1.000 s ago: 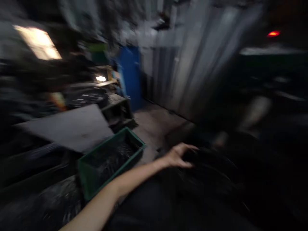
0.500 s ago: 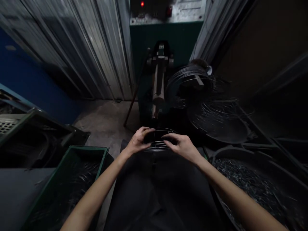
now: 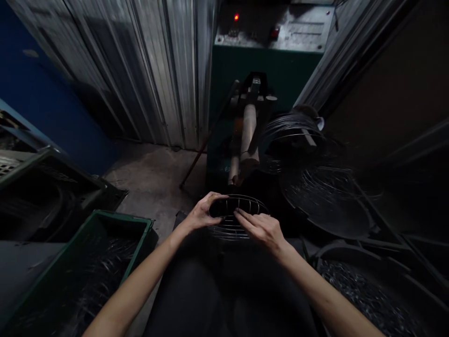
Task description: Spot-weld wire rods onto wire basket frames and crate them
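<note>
A round wire basket [image 3: 229, 232] of thin shiny wires sits low in front of me, just over the dark cloth on my lap. My left hand [image 3: 203, 213] is curved around its left side, fingers on the far rim and thumb on the near side. Over the basket's right part, my right hand [image 3: 262, 228] has its fingers pressed together, tips pointing at the wires inside. Whatever those tips pinch, if anything, is too small and dark to make out. Beyond the basket, the metal arms [image 3: 249, 133] of a green machine [image 3: 273, 70] point toward me.
A green crate [image 3: 142, 234] with many small metal pieces stands at left. On the right are a coil of wire [image 3: 293, 122], a dark round tray [image 3: 329, 215] with loose wires, and a large basin [image 3: 326, 250] full of metal bits. A red lamp [image 3: 236, 17] glows on the panel.
The view has shifted, so the machine appears farther right and lower. My right hand has turned, its fingers now closer together and directed into the basket. The left hand keeps its hold.
</note>
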Available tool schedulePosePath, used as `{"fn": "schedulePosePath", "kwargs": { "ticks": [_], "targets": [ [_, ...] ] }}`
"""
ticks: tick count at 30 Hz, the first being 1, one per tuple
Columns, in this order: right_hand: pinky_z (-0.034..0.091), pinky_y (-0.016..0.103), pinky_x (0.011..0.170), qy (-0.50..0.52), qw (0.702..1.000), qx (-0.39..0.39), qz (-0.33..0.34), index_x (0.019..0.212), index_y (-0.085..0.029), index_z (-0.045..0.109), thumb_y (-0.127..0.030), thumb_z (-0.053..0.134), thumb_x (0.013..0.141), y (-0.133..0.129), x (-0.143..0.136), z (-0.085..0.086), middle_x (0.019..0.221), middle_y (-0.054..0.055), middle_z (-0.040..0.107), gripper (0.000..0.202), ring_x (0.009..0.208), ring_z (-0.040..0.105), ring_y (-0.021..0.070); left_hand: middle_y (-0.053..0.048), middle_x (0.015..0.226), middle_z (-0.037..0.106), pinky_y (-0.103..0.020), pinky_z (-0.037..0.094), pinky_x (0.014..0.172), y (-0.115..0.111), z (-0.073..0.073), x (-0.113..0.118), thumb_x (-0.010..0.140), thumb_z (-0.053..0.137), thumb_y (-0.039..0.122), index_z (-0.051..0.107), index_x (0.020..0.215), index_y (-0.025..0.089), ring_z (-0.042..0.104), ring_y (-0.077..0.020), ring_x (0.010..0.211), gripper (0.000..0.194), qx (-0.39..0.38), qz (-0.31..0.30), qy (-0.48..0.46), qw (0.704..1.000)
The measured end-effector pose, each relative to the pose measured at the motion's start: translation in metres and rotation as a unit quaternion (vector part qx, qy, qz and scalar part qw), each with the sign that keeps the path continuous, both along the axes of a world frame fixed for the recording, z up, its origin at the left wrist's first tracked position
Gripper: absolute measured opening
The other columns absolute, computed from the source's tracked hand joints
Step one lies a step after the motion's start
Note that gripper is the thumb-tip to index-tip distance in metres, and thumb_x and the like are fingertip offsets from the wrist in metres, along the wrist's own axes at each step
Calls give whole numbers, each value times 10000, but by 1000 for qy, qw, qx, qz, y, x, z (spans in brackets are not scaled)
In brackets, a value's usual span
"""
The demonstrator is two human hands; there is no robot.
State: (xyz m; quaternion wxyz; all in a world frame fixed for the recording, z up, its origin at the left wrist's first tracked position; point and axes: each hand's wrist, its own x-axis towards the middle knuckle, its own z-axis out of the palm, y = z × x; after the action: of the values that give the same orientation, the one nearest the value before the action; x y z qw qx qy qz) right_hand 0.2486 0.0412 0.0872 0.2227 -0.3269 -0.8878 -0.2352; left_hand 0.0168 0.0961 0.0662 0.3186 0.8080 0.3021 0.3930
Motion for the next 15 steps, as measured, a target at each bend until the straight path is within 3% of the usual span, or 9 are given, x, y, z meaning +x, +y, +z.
{"fn": "schedulePosePath", "kwargs": {
  "ticks": [8,15],
  "targets": [
    [416,245,589,-10,1000,25,0,1117,-182,668,-27,500,880,12,0,0,1184,45,656,329,632,588,76,-103,1175,528,-374,481,957,8,0,0,735,691,209,512,1247,195,544,-237,1131,543,-1,12,12,1000],
    [409,249,569,-6,998,62,8,1074,-162,683,-22,506,878,26,-1,0,1134,45,681,299,599,561,76,-102,1176,511,-383,478,952,25,-10,3,730,681,187,503,1257,191,541,-227,1117,556,25,7,12,1000]
  ]
}}
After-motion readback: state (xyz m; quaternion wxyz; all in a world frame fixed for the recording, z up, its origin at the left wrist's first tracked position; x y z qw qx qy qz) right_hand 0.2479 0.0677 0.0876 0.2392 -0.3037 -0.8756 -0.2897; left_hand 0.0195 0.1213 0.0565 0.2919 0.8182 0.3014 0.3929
